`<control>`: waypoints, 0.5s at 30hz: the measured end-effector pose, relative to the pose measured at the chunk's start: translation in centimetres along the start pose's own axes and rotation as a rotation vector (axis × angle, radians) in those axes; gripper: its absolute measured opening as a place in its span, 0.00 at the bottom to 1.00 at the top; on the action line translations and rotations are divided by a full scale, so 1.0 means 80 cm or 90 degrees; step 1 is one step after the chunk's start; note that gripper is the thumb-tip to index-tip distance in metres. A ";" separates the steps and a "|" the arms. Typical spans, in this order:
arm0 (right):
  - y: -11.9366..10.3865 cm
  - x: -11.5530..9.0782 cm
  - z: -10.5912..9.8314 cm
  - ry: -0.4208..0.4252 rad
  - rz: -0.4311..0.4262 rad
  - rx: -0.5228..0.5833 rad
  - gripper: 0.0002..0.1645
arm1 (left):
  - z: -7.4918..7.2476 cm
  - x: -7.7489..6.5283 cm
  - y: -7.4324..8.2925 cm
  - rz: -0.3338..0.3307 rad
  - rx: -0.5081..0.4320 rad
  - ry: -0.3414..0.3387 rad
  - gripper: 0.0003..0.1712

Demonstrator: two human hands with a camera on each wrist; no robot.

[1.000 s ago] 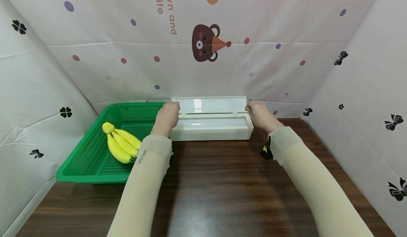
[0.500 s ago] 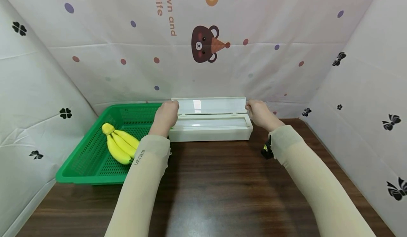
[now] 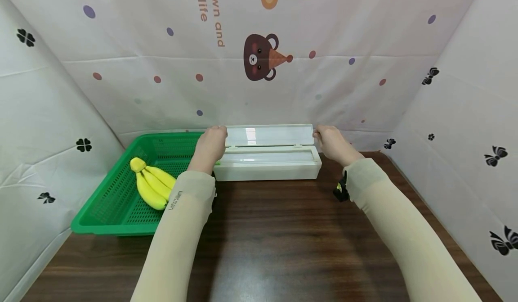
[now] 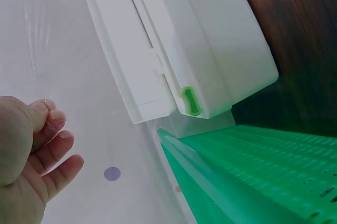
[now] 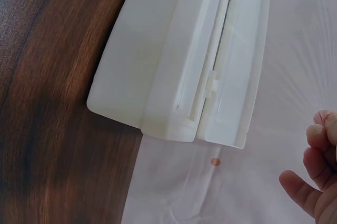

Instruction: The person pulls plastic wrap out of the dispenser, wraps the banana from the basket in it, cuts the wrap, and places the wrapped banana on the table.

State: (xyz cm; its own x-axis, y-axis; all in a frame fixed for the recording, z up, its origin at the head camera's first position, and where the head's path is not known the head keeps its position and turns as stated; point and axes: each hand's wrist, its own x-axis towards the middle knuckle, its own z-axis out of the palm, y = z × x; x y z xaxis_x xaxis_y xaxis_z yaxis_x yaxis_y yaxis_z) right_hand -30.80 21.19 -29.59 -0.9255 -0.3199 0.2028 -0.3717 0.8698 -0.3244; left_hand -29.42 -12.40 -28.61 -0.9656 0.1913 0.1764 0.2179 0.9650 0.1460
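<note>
Left hand [image 3: 210, 146] and right hand [image 3: 333, 144] now slightly higher relative to lid [image 3: 269, 135] | both pinch film [image 4: 36, 45] | box [image 3: 267, 172] open on desk [image 3: 263, 234], right of basket [image 3: 113, 227] | film probably drawn slightly further out

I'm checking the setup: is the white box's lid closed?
No, in the head view the lid stands open at the back of the white box.

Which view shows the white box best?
The head view: the white box shows almost its full length, lid open, though the left hand covers part of one end. The left wrist view shows only the left part, the right wrist view only the right.
</note>
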 end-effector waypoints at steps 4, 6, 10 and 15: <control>-0.001 0.000 -0.002 -0.007 0.009 -0.003 0.16 | -0.002 -0.001 0.001 0.000 -0.001 0.003 0.15; -0.001 0.000 -0.004 -0.009 0.010 -0.004 0.16 | -0.003 -0.002 0.001 0.002 -0.001 0.005 0.15; -0.001 -0.001 -0.007 -0.010 0.005 -0.008 0.17 | -0.006 -0.003 0.001 0.007 0.001 0.010 0.15; -0.002 -0.001 -0.010 -0.002 -0.005 -0.011 0.17 | -0.009 -0.003 0.000 0.011 0.005 0.011 0.15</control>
State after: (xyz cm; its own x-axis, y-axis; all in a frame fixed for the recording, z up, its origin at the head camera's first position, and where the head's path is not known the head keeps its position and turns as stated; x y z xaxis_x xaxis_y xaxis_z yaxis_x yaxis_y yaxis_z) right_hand -30.63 21.33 -28.81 -0.9228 -0.3282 0.2020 -0.3779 0.8734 -0.3072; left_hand -29.06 -12.56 -28.00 -0.9590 0.2049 0.1959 0.2334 0.9629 0.1353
